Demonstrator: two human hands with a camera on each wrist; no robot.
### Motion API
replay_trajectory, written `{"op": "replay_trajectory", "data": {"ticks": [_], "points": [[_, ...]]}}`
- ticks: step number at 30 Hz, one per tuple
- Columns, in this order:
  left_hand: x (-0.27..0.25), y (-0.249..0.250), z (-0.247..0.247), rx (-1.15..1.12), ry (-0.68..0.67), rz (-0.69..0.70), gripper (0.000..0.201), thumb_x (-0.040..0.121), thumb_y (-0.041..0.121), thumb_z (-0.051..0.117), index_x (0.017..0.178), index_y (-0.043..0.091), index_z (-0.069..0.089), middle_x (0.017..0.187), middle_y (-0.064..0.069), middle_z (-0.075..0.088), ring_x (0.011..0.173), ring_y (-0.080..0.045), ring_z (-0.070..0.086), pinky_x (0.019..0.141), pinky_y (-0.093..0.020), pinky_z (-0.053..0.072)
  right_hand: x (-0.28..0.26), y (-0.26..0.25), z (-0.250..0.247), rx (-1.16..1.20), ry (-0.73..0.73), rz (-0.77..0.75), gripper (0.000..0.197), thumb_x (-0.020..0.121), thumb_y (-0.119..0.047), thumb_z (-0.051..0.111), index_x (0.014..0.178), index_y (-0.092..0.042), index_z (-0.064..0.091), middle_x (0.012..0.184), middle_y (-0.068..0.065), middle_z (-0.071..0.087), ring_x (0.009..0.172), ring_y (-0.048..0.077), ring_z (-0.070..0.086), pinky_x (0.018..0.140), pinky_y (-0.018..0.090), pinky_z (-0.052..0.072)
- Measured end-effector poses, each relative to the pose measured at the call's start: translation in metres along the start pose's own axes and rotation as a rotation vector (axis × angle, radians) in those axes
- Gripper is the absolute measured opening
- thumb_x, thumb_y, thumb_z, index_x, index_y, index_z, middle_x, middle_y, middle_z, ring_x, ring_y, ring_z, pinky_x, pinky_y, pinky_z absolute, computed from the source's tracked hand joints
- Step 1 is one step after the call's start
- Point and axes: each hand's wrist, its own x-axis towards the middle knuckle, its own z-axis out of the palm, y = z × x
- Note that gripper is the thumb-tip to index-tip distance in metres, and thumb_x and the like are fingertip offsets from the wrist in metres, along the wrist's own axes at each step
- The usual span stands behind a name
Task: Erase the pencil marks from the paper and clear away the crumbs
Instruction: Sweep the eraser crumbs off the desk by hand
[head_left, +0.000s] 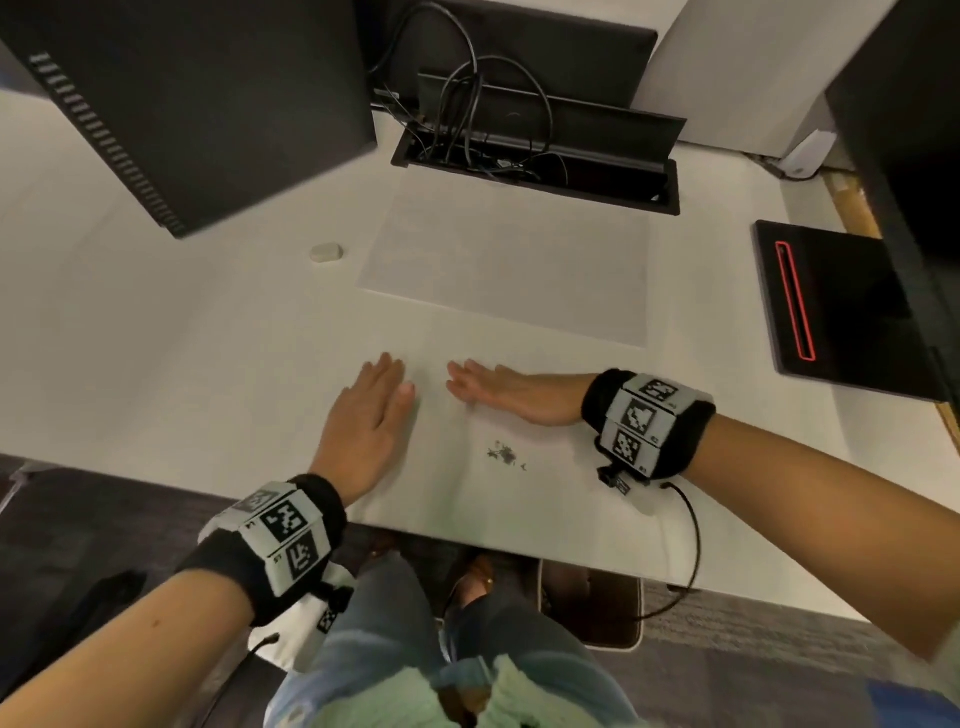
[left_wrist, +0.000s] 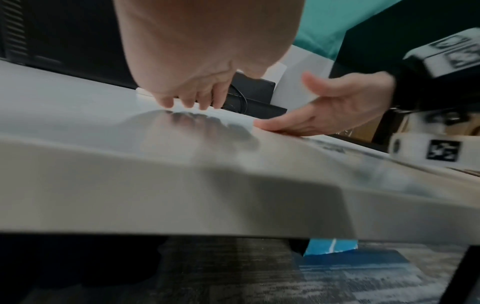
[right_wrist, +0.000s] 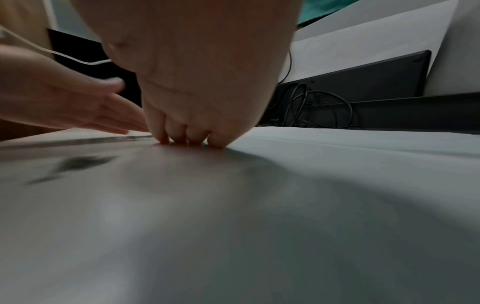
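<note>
White eraser (head_left: 326, 252) beside paper (head_left: 506, 260)

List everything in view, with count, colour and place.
paper: one, white, desk centre, beyond the hands
crumbs: one small dark pile, near desk edge, between the hands
eraser: one, off-white, left of the paper
desk: one, white
computer tower: one, black, far left
cable tray: one, black, lid open, cables inside, behind the paper
flat device: one, black with red outline, far right
left hand: flat on desk, left of the crumbs
right hand: on desk beyond the crumbs, fingers straight, pointing left
</note>
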Motion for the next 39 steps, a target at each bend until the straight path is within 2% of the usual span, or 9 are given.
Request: {"op": "replay_trajectory", "data": {"ticks": [3,6,10,13,17,21,26,33,39], "points": [[-0.004,-0.001,0.015,0.145,-0.093,-0.020,0.061,0.100,0.042,0.018,0.151,0.013,0.002,0.158,0.001,-0.008,0.145,-0.012,-0.010,0.115,-0.029,-0.009,-0.028,0.011,0.030,0.068,-0.032,0.013,0.049,0.102,-0.022,0.009,0.147,-0.014,-0.008,0.156,0.006,-0.018,0.143,0.014,-0.015,0.116,0.030,-0.011],[-0.011,0.004,0.032,0.227,-0.151,0.064,0.067,0.098,0.052,0.012,0.150,0.015,-0.007,0.156,0.003,-0.018,0.140,-0.005,-0.019,0.111,-0.024,-0.016,-0.053,0.013,0.049,0.171,-0.060,-0.055,0.052,0.097,-0.037,0.004,0.148,-0.024,0.005,0.158,-0.005,-0.004,0.141,0.004,-0.004,0.117,0.026,-0.006],[-0.013,0.016,0.055,0.332,-0.271,0.248,0.069,0.092,0.057,0.002,0.148,0.018,-0.011,0.152,0.007,-0.024,0.136,-0.001,-0.024,0.107,-0.019,-0.020,-0.079,0.013,0.050,0.569,0.332,-0.027,0.066,0.084,-0.059,0.004,0.145,-0.037,0.019,0.156,-0.013,0.010,0.141,-0.002,0.002,0.118,0.029,-0.002],[-0.013,0.031,0.056,0.148,-0.390,0.289,0.055,0.102,0.038,0.016,0.150,0.019,-0.003,0.157,0.006,-0.011,0.142,-0.002,-0.012,0.109,-0.017,-0.014,-0.090,0.022,0.049,0.633,0.515,0.105,0.058,0.094,-0.050,0.001,0.147,-0.032,0.017,0.156,-0.015,0.010,0.140,-0.002,0.004,0.110,0.020,0.000],[-0.008,0.020,0.026,-0.038,-0.219,0.242,0.053,0.102,0.035,0.018,0.150,0.019,0.006,0.158,0.006,0.000,0.144,-0.005,-0.004,0.111,-0.019,-0.008,-0.101,0.034,0.068,0.599,0.621,0.293,0.067,0.092,-0.056,0.005,0.150,-0.023,0.001,0.158,-0.009,-0.003,0.144,0.005,-0.002,0.112,0.021,-0.002],[-0.015,-0.010,0.009,0.286,-0.171,0.126,0.059,0.101,0.040,0.014,0.150,0.011,-0.001,0.158,-0.002,-0.012,0.145,-0.014,-0.011,0.115,-0.031,-0.010,-0.089,0.027,0.106,0.423,0.715,0.438,0.066,0.097,-0.050,0.006,0.149,-0.011,-0.002,0.158,0.004,-0.012,0.145,0.016,-0.011,0.118,0.036,-0.007],[-0.040,-0.013,0.033,0.456,-0.222,0.267,0.066,0.099,0.043,0.010,0.148,0.006,-0.013,0.155,-0.010,-0.022,0.144,-0.017,-0.019,0.113,-0.028,-0.014,-0.055,-0.010,0.148,0.188,0.869,0.558,0.069,0.095,-0.048,0.006,0.148,-0.003,0.005,0.157,0.015,-0.006,0.145,0.025,-0.008,0.118,0.041,-0.003],[-0.047,-0.001,0.022,-0.160,-0.324,0.227,0.050,0.103,0.030,0.021,0.150,0.015,0.011,0.158,0.001,0.006,0.145,-0.009,0.004,0.111,-0.018,-0.001,-0.050,-0.042,0.162,0.613,0.921,0.264,0.058,0.100,-0.038,0.010,0.148,-0.011,-0.007,0.156,0.005,-0.018,0.143,0.012,-0.018,0.115,0.028,-0.012],[-0.048,-0.035,0.019,0.474,-0.151,0.326,0.058,0.102,0.031,0.019,0.150,0.008,-0.004,0.158,-0.008,-0.012,0.146,-0.019,-0.010,0.116,-0.032,-0.007,-0.059,-0.020,0.177,0.188,0.959,0.477,0.061,0.100,-0.039,0.012,0.149,-0.004,0.004,0.157,0.013,-0.009,0.145,0.022,-0.013,0.116,0.034,-0.009]]}}
